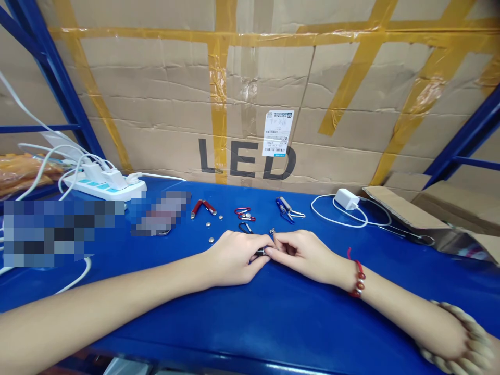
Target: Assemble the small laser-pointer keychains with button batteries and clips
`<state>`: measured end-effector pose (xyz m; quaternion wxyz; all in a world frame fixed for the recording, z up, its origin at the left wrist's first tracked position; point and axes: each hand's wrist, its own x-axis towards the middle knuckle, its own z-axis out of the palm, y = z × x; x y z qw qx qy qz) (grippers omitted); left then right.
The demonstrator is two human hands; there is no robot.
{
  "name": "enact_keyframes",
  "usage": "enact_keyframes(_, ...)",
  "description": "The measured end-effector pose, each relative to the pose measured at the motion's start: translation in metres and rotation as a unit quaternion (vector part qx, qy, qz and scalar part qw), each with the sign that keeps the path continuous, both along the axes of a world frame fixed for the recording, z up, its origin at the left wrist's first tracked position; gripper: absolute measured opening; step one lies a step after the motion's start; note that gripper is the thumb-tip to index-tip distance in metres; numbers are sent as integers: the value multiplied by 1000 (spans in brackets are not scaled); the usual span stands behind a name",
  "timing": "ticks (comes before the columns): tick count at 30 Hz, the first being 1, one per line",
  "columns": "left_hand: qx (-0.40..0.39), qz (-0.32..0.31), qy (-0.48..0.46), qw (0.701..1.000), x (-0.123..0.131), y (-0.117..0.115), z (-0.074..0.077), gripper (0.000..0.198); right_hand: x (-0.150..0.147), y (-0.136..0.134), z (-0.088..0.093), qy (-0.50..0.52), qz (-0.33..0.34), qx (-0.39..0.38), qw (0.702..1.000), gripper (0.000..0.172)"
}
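Observation:
My left hand (236,258) is closed round a small black tube (260,252), mostly hidden by the fingers. Meeting it at the fingertips, my right hand (308,255) pinches the tube's silver end. A small metal piece (272,232) shows just above the right fingers; whether they hold it I cannot tell. Just beyond the hands lie a black carabiner clip (245,227) and red carabiner clips (242,211). Two red tubes (203,207) lie farther left, with several small round silver discs (211,240) near them. Blue and silver tubes (283,207) with clips lie behind the right hand.
A white power strip (113,190) with plugs and cables stands at the back left, near a blurred phone-like slab (162,213). A white charger (347,199) with a looped cable and an open cardboard box (406,208) are at right. A large carton (164,104) walls the blue table's (312,323) back.

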<state>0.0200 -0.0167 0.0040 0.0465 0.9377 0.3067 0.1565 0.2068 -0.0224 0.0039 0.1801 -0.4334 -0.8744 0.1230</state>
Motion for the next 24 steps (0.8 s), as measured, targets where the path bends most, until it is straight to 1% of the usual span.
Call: enact_keyframes(24, 4, -7, 5, 1000, 0, 2, -4, 15, 0, 0, -2, -18, 5, 6, 1000, 40)
